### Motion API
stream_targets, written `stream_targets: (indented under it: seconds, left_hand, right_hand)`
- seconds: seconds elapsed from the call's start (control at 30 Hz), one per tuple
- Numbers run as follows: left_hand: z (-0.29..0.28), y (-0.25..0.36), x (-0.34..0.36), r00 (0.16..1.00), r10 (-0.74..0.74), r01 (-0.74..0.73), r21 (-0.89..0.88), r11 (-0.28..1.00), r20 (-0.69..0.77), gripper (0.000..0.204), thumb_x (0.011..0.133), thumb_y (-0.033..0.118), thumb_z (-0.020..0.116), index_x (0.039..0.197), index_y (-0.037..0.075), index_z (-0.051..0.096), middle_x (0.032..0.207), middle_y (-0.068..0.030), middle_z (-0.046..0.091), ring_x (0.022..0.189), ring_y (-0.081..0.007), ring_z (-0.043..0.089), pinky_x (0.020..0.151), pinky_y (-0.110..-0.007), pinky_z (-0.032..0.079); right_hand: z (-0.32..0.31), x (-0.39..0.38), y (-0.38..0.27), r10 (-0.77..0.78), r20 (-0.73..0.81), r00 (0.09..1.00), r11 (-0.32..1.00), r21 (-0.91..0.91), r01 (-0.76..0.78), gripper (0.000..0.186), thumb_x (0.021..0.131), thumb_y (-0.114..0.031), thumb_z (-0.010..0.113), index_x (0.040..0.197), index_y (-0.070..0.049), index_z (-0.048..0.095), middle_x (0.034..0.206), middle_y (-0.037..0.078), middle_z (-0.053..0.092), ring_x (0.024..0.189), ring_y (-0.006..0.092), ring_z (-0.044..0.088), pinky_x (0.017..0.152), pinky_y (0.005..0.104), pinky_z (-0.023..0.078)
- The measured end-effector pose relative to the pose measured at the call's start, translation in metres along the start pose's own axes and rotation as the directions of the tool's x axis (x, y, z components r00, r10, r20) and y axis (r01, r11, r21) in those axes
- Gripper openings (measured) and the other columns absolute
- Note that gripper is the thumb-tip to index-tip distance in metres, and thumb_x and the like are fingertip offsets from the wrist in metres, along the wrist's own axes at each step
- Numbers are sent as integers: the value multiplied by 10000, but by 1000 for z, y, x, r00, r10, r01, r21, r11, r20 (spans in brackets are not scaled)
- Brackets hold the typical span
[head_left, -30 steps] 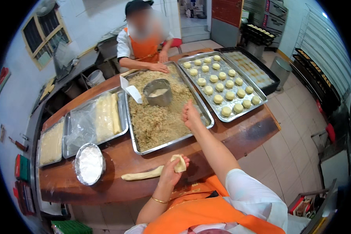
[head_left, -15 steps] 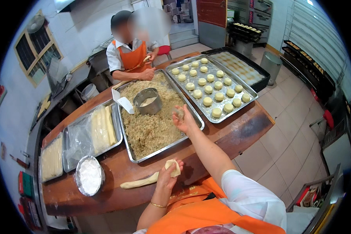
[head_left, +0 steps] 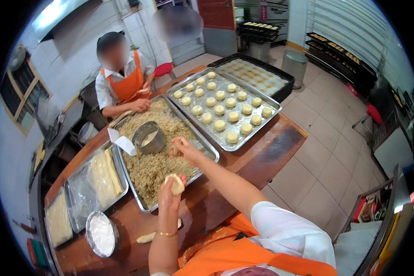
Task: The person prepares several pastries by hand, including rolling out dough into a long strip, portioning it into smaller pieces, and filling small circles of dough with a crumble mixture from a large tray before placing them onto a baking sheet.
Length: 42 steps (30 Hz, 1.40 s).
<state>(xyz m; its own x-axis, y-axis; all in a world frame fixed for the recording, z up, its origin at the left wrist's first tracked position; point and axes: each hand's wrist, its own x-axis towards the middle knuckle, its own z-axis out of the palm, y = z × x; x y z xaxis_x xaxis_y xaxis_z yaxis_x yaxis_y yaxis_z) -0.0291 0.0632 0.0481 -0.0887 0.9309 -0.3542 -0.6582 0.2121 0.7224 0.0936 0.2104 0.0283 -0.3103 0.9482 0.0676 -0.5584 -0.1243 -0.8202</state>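
Observation:
My left hand (head_left: 169,198) is raised at the near edge of the filling tray, fingers curled round a flattened round of pale dough (head_left: 175,183). Over the tray's right side is my right hand (head_left: 186,150), its fingers bent round a small greyish thing that I cannot make out. Crumbly tan filling (head_left: 147,179) covers the metal tray. In it stand a round metal container (head_left: 149,138) with pale contents and a white scoop-like piece (head_left: 125,145). On the wooden table, a strip of dough (head_left: 146,238) lies partly behind my left forearm.
Right of the filling stands a metal tray (head_left: 238,146) with several round dough pieces, beside a black baking tray (head_left: 283,92). At left are a bowl of white flour (head_left: 101,234) and plastic-covered dough strips (head_left: 106,177). A co-worker (head_left: 124,78) in an orange apron works across the table.
My left hand has risen from above the table to the filling tray with the dough round, apart from the strip left on the table. My right hand stays over the filling. The view has shifted.

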Motion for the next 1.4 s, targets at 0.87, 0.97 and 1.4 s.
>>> stream_targets:
  seconds: [0.87, 0.97, 1.4]
  left_hand:
    - [39, -8, 62, 934, 328, -339, -66, 938, -139, 195, 1033, 151, 543, 1155, 6, 592, 972, -41, 647, 842, -125, 619, 725, -270, 513]
    - [30, -13, 74, 911, 406, -407, -4, 913, -73, 226, 1055, 161, 494, 1186, -5, 573, 1009, -51, 639, 855, -136, 612, 744, -291, 524]
    - [30, 14, 70, 959, 282, -285, -102, 953, -39, 564, 1080, 460, 305, 1229, -5, 589, 1166, -134, 634, 1029, -240, 636, 958, -395, 513]
  right_hand:
    - [31, -54, -21, -420, 257, 870, 436, -784, 442, 280, 770, -10, 758, 1039, -53, 694, 989, 96, 663, 769, 220, 646, 688, 326, 541]
    - [27, -48, -18, -458, 370, 808, 325, -777, 539, 350, 745, -1, 757, 1085, -55, 692, 988, 112, 670, 837, 260, 646, 761, 358, 539]
    - [49, -48, -13, -350, 239, 906, 524, -751, 401, 241, 794, -29, 754, 1031, -29, 714, 993, 121, 688, 830, 252, 690, 726, 340, 555]
